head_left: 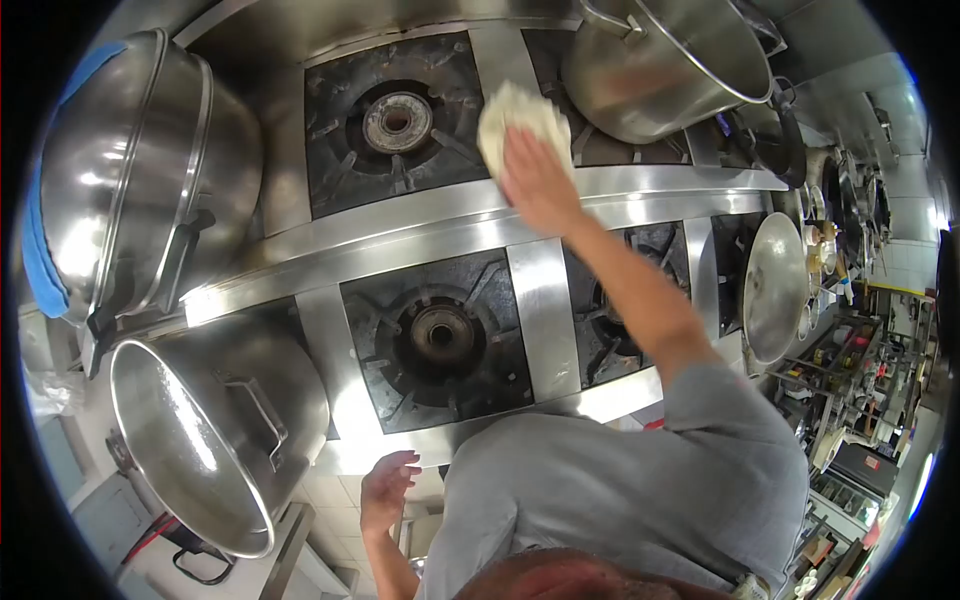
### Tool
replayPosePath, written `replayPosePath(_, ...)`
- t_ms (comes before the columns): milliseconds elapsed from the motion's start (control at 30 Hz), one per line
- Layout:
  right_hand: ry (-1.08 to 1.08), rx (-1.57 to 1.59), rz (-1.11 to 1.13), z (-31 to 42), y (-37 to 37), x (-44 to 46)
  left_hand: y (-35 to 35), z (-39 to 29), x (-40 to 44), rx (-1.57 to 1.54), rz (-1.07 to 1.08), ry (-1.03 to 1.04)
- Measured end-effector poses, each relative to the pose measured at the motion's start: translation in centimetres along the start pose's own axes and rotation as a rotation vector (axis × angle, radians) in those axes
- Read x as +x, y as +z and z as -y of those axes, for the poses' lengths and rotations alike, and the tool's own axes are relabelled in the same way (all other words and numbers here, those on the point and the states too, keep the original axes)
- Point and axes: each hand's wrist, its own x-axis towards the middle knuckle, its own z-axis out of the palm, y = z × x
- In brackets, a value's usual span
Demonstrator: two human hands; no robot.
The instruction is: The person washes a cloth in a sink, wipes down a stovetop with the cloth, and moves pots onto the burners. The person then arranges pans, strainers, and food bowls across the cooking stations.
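My right hand (540,185) presses on a pale, cream-coloured cloth (520,115), which looks bunched and slightly blurred. The cloth lies on the steel strip (500,60) between two rear burners of the stove. Beside it on the left is a black burner grate (397,125); on the right stands a large steel pot (640,85). My left hand (388,492) hangs in front of the stove's front edge. Its fingers are loosely bent and apart, with nothing in them.
A front burner (440,335) lies nearer my body. At left are a big steel vessel (130,180) with a blue cloth (50,230) and an open steel pot (190,450). A wide steel pan (775,288) sits at right, with crowded shelves (850,400) beyond.
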Motion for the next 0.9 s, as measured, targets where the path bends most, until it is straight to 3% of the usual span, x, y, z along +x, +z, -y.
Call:
replayPosePath(33,-0.006,0.113,-0.042,1.8,-1.2,-2.8,0.0,0.2,0.3,0.007,0.0,0.013)
replayPosePath(167,0.048,0.071,-0.078,3.3,-2.6,-3.9,0.9,-0.1,0.8,0.015,0.064,0.007)
replayPosePath(367,0.102,-0.087,-0.175,-4.2,3.1,10.2,0.6,0.3,-0.6,0.055,0.015,-0.01)
replayPosePath(533,0.235,-0.111,0.003,-8.9,5.5,19.8,0.8,0.6,-1.1,0.005,-0.039,-0.005)
replayPosePath(667,0.141,-0.065,-0.009,-8.6,5.9,16.2,1.2,0.7,-1.0,-0.029,-0.031,-0.017)
replayPosePath(767,0.009,-0.061,-0.13,-2.1,1.5,5.1,0.6,1.3,-1.4,-0.031,-0.007,-0.031)
replayPosePath(833,0.085,0.015,-0.141,2.4,-0.1,-1.1,0.2,1.8,-1.4,-0.024,0.004,-0.016)
replayPosePath(900,0.026,0.035,-0.214,6.0,0.2,-4.8,-0.3,2.4,-1.4,0.016,0.009,-0.016)
